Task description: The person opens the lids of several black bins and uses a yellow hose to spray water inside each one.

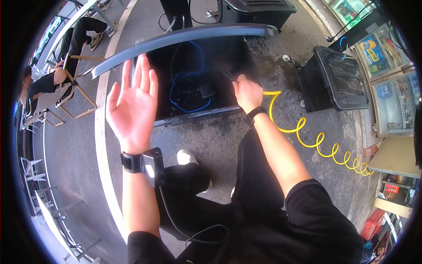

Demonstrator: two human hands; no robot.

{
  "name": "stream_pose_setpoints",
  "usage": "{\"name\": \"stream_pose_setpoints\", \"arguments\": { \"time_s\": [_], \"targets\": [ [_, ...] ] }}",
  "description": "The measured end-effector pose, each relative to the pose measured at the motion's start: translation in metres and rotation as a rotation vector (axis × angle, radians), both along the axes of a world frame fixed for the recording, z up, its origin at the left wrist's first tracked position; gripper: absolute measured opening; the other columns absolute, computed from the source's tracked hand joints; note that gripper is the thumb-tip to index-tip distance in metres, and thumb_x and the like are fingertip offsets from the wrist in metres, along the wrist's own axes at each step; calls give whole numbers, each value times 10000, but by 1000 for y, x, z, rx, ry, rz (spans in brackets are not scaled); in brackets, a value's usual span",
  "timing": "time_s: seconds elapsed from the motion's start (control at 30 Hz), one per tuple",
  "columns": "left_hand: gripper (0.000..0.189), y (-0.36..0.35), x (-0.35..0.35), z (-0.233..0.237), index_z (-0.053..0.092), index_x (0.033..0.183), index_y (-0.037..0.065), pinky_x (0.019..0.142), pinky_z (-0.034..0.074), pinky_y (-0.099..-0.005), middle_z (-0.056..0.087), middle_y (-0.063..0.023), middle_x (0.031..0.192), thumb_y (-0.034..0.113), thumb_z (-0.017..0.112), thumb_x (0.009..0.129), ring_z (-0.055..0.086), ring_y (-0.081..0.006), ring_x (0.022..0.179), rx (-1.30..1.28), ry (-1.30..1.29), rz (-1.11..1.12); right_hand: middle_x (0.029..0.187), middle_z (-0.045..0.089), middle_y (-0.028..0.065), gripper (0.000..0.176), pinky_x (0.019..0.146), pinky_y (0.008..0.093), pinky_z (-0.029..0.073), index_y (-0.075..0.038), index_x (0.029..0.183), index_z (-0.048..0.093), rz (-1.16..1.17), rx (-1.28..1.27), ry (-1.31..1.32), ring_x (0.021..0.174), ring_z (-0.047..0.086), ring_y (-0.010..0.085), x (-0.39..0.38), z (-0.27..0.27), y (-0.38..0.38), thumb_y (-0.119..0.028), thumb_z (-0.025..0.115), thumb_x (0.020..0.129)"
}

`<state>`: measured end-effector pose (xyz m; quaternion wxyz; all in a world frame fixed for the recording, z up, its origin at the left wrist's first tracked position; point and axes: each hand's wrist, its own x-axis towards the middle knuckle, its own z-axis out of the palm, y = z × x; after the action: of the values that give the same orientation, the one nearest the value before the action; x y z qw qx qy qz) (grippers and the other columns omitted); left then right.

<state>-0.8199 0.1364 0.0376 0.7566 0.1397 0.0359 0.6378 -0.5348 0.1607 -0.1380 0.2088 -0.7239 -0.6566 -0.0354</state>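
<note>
My left hand (134, 103) is open, palm toward me and fingers outstretched, with the fingertips right at the lower edge of a long curved grey strip (184, 38). The strip arches across the view above a black work surface (162, 88). My right hand (249, 93) is closed around a dark air gun (228, 72), blurred and partly hidden by the fist. A yellow coiled hose (301, 124) leads away from behind this hand. Between my hands, a thin blue cord (172, 90) and a small dark square block (206, 91) lie on the black surface.
A lidded black bin (336, 79) stands at the right, another black bin (259, 6) at the back. Glass-fronted cabinets (389, 83) line the right side. On the left, a person (41, 90) sits on a folding chair (79, 110). A cable (176, 215) hangs from my left wrist device.
</note>
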Motion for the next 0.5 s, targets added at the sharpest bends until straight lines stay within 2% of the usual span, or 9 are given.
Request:
{"name": "stream_pose_setpoints", "arguments": {
  "time_s": [0.5],
  "targets": [
    [732,0,1,1,176,1544,43,1139,356,-440,229,-242,1577,84,526,902,415,-294,1389,1,5,5,726,684,141,224,631,438,554,-56,850,575,-10,-23,12,699,687,341,-2,4,0,-261,633,918]
  ]
}}
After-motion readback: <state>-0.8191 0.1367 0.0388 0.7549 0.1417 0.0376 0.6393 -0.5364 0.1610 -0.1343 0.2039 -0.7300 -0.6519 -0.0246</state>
